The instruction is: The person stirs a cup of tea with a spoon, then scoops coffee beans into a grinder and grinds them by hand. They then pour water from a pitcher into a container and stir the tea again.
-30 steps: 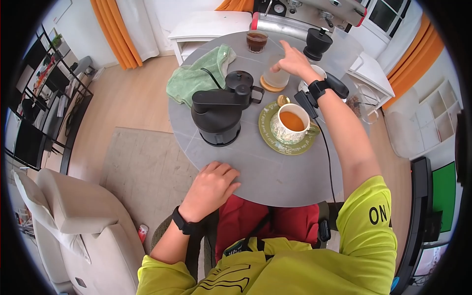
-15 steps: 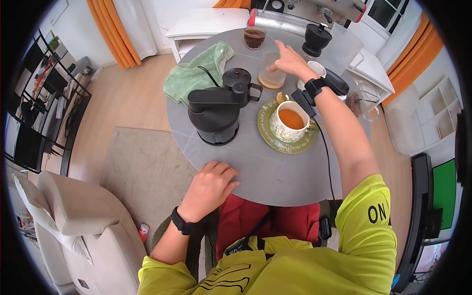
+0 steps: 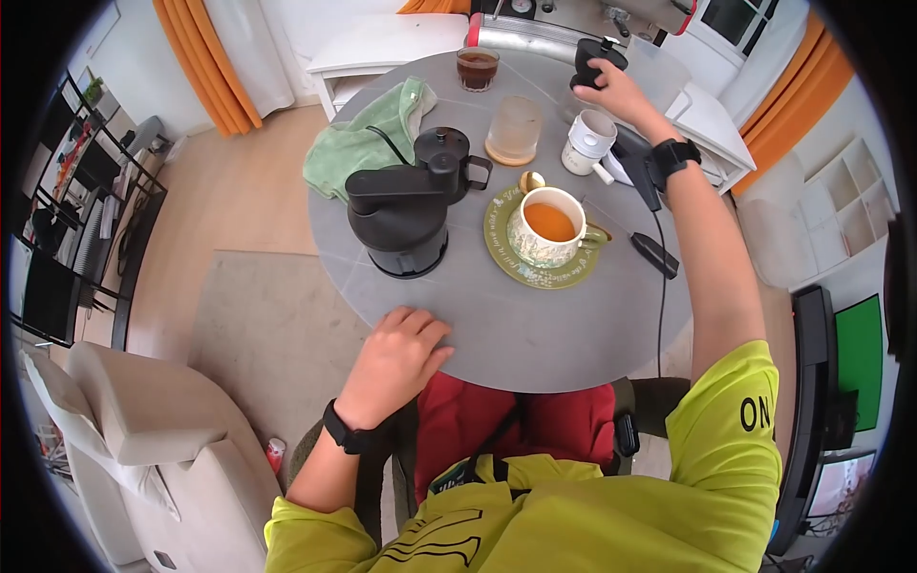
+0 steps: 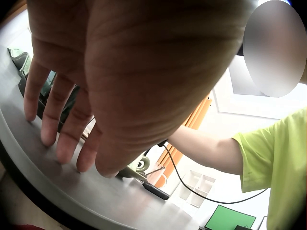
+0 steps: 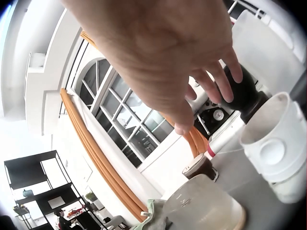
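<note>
both loosely spread, the left grip (image 3: 394, 361) lies near the round grey worktop's (image 3: 525, 344) near edge, the right grip (image 3: 619, 94) at the black, knob-topped grinder (image 3: 586, 59), far right, contact unclear. a sideways nudge could topple it; the dangling black cable (image 3: 660, 320) could drag the slim black tool (image 3: 654, 255).

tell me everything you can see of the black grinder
The black grinder looks smooth and matte, wide at the top and narrower below, with a small handle on top. It appears roughly upright toward the far side of the grey table, beyond the white cup. The right hand overlaps it, fingers loosely extended; contact is unclear.
</note>
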`<state>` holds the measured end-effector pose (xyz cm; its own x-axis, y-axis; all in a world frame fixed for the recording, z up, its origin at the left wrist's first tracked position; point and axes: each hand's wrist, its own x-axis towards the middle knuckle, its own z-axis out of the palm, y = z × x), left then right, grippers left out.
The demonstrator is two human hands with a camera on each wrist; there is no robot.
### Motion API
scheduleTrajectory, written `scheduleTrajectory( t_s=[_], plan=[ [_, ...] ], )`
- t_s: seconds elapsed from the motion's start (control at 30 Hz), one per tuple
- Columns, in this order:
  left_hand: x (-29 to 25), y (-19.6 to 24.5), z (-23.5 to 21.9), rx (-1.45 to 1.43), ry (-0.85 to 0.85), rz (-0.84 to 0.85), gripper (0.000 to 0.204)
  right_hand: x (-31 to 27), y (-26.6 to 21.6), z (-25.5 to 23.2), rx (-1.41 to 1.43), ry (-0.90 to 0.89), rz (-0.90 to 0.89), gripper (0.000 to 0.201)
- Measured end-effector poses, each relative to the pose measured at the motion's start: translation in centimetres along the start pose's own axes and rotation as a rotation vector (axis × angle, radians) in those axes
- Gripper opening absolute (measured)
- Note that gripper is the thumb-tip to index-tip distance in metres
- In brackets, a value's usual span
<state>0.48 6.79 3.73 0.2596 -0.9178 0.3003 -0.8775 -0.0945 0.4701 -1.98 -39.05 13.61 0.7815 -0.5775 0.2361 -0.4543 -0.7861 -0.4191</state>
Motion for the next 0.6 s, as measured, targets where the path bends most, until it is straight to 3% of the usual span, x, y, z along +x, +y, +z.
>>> scheduleTrajectory(
  t_s=[0.13,0.23,0.6],
  plan=[
    [-0.1,-0.1,0.2,0.016,-0.003,0.001,0.019,-2.8,1.3,-0.5,-0.071,-0.156,0.080,0.095],
    [-0.1,0.2,0.1,0.018,-0.015,-0.001,0.020,-4.3,1.3,0.3,0.103,-0.238,0.149,0.100],
    [-0.2,0.2,0.0,0.018,-0.012,0.001,0.020,-2.6,0.4,1.2,-0.001,-0.116,0.037,0.090]
  ],
)
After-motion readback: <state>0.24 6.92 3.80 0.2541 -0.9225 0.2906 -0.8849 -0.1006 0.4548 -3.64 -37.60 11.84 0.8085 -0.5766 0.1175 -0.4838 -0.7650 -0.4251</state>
